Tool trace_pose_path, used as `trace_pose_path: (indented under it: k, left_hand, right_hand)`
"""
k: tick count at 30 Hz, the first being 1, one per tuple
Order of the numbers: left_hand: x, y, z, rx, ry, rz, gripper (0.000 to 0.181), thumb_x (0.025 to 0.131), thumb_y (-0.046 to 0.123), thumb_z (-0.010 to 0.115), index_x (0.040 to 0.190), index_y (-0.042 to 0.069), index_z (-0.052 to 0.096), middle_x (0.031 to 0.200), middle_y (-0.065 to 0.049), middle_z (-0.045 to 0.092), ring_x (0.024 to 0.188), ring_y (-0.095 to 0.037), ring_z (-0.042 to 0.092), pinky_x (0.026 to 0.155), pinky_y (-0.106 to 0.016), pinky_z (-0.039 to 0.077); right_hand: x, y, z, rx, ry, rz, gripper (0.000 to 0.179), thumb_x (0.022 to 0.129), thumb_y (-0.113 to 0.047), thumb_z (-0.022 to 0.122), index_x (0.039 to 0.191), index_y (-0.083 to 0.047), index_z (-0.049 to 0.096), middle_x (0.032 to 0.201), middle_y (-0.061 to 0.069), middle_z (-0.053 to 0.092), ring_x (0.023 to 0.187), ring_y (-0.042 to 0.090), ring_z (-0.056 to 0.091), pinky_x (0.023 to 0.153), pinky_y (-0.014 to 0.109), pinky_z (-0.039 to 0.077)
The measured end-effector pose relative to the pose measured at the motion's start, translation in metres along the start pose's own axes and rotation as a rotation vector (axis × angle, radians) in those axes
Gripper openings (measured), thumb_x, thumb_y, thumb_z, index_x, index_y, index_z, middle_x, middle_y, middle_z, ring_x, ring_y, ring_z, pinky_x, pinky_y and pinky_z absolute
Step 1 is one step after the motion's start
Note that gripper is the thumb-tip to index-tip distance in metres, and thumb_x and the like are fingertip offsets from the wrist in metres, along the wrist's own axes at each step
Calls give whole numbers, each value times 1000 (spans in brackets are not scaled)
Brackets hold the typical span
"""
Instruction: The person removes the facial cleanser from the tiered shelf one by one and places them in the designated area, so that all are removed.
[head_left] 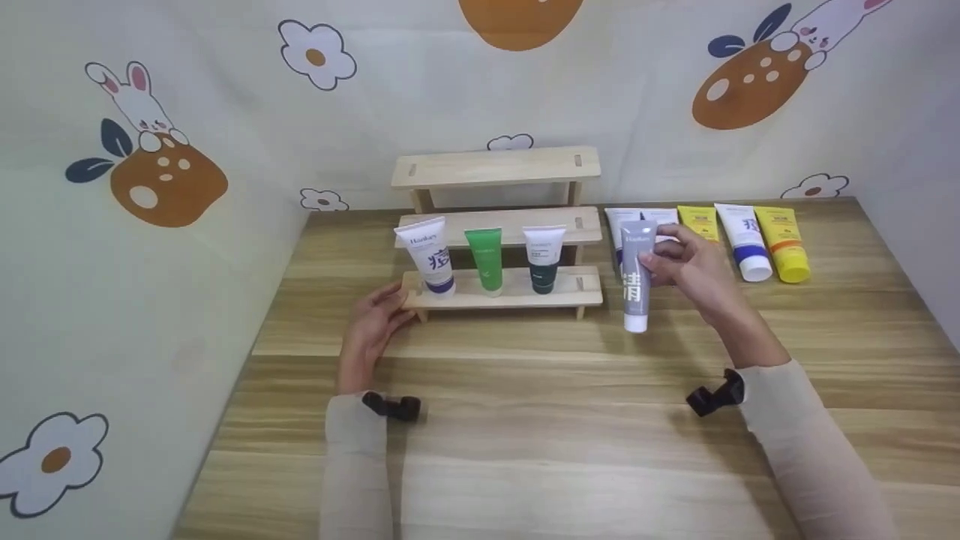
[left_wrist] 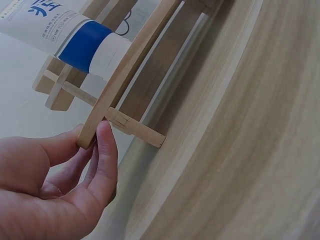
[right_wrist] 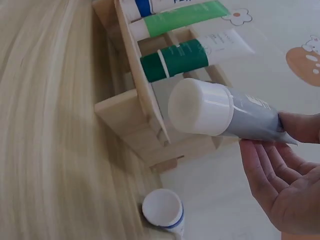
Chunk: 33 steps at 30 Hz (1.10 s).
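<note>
My right hand (head_left: 694, 270) pinches a grey squeeze tube (head_left: 636, 281) near its flat end, white cap downward, just right of a three-tier wooden rack (head_left: 502, 300). In the right wrist view the grey tube (right_wrist: 255, 117) is held between thumb and fingers, off the table. My left hand (head_left: 373, 322) grips the left end of the rack's lowest shelf; the left wrist view shows thumb and fingers pinching the shelf's corner (left_wrist: 89, 135). On that shelf stand a white tube with a blue band (head_left: 427, 259), a green tube (head_left: 487, 262) and a white and dark-green tube (head_left: 543, 259).
Right of the rack, several tubes lie by the back wall: white ones partly hidden behind the grey tube, a yellow tube (head_left: 697, 217), a white and blue tube (head_left: 742, 240) and another yellow tube (head_left: 784, 244). The wooden table (head_left: 525, 420) extends toward me. A patterned cloth hangs behind.
</note>
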<state>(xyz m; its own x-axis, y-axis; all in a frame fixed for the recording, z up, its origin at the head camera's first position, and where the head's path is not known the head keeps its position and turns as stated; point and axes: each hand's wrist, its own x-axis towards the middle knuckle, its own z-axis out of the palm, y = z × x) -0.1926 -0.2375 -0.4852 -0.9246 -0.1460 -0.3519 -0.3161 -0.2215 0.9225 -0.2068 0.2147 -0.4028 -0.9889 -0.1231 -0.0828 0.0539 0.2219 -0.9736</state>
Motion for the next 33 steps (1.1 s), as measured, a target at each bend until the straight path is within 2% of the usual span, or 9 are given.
trace_pose_path:
  k: [6,8,15,21,27,33]
  left_hand:
    - [1,-1,0,-12,9,-5,46,103,3,51,148,-4,42,148,-26,47,86,-10,68,86,-21,62]
    - [1,-1,0,-17,9,-7,47,102,3,51,147,-4,41,148,-26,47,86,-10,68,86,-21,62]
    - [0,1,0,-18,10,-16,47,103,3,51,148,-3,41,148,-25,47,89,-11,66,87,-21,62]
    - [1,-1,-3,-12,10,-8,49,103,4,51,150,-3,39,150,-24,44,91,-10,65,87,-21,62]
    - [1,-3,-2,-15,14,-12,48,103,2,50,149,-4,39,147,-22,47,88,-7,65,83,-19,62]
    - [3,-1,-2,-7,16,-12,47,103,2,50,149,-4,40,138,-18,53,86,-8,65,85,-20,62]
  right_hand:
    - [4,22,-8,-14,-61,53,58,98,-16,65,146,-1,37,98,-11,65,83,6,66,78,25,62]
    - [5,29,-9,-17,-76,82,57,97,-15,65,145,-1,37,97,-11,64,83,5,64,79,25,62]
    - [9,44,-11,-36,-108,138,40,95,-13,68,128,-8,47,96,-7,63,83,6,63,78,26,61]
    - [13,51,-12,-95,-166,169,46,95,-13,67,131,1,43,101,-1,61,85,10,64,81,29,62]
    - [14,61,-17,-24,-234,242,42,96,-14,67,126,-1,41,92,-3,66,82,13,68,78,32,64]
    - [19,68,-20,-27,-293,326,58,99,-18,64,140,6,31,104,6,65,86,18,68,80,36,65]
